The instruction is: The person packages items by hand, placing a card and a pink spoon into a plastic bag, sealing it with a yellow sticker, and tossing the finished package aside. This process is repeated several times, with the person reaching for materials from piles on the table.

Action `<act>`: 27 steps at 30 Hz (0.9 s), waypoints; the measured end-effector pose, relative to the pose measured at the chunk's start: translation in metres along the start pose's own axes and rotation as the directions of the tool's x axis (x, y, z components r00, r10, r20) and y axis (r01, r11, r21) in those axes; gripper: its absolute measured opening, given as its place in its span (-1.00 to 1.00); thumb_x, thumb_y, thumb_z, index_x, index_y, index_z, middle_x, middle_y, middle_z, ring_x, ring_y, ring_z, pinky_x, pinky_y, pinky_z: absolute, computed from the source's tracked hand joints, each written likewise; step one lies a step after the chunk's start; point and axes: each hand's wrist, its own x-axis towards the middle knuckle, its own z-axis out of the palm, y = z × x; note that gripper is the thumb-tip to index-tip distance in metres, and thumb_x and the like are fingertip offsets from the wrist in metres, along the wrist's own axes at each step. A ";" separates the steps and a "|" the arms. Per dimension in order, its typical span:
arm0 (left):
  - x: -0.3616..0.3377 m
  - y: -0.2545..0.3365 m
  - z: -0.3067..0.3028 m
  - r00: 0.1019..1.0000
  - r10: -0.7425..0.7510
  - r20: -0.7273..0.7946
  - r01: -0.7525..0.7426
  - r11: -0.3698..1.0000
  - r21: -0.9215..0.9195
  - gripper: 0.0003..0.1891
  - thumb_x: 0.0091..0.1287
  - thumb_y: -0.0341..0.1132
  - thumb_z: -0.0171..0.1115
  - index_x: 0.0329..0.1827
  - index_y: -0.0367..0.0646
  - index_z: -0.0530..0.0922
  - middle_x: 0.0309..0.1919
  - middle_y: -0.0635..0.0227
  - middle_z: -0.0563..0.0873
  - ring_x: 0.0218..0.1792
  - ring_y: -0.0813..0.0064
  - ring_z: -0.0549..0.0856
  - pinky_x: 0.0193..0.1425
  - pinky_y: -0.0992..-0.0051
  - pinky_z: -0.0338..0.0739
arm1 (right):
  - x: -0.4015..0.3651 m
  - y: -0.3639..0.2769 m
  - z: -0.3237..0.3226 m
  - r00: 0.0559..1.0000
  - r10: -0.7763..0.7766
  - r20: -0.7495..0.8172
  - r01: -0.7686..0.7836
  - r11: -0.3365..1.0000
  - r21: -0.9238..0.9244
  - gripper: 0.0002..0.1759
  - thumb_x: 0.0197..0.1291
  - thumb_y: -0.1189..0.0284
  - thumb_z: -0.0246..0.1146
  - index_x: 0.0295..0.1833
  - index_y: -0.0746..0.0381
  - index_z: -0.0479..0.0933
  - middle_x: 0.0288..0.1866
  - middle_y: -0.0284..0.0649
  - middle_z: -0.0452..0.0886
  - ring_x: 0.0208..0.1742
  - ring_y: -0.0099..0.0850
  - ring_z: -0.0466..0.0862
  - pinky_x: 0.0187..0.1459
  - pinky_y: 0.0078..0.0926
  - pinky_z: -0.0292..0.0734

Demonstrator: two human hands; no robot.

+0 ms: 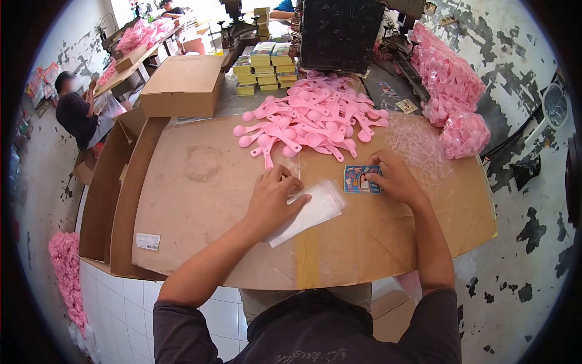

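Note:
My left hand (pixel 274 197) is curled at the left edge of a small stack of clear plastic bags (pixel 319 209), its thumb and index finger gripping the edge. The bags lie slanted on the cardboard tabletop (pixel 230 255). To their right, my right hand (pixel 395 178) pinches a small blue printed card (pixel 357 181) with a figure on it, thumb on top and fingers bent at its far edge. Just beyond both hands is a heap of pink plastic spoons (pixel 315 118).
A closed cardboard box (pixel 182 85) stands back left, beside stacks of cards (pixel 264 57). Clear plastic strips (pixel 421 145) lie at right, near bags of pink spoons (pixel 458 79). An open carton (pixel 100 212) borders the left side. Another person (pixel 79 112) sits far left.

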 end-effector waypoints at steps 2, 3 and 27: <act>0.001 -0.006 0.005 1.000 -0.009 0.006 0.010 0.996 -0.089 -0.79 0.26 -0.29 0.53 -0.18 -0.20 0.71 -0.01 0.19 0.67 0.12 0.19 0.66 0.22 0.25 0.53 | -0.001 -0.005 0.002 0.997 0.073 0.000 -0.072 0.985 0.156 -0.63 0.19 0.55 0.47 0.09 0.32 0.58 -0.05 -0.18 0.66 -0.04 -0.32 0.67 0.06 -0.35 0.55; 0.002 -0.010 0.006 1.000 -0.006 -0.007 0.004 0.985 -0.171 -0.80 0.28 -0.30 0.53 -0.20 -0.21 0.69 0.01 0.19 0.69 0.12 0.21 0.67 0.22 0.25 0.54 | -0.001 -0.006 0.003 0.997 0.074 -0.021 -0.067 0.970 0.235 -0.65 0.21 0.55 0.46 0.10 0.31 0.58 -0.08 -0.20 0.68 -0.08 -0.35 0.67 0.03 -0.38 0.56; -0.003 0.003 -0.012 0.909 -0.247 0.335 0.403 0.324 -0.856 -0.49 0.46 -0.47 0.40 0.39 -0.33 0.37 -0.11 0.06 0.85 -0.03 0.34 0.86 0.04 0.47 0.75 | -0.005 -0.058 0.038 0.980 0.086 -0.180 0.051 0.765 0.642 -0.80 0.42 0.52 0.37 0.11 0.26 0.65 -0.07 -0.37 0.76 -0.18 -0.59 0.65 -0.16 -0.57 0.53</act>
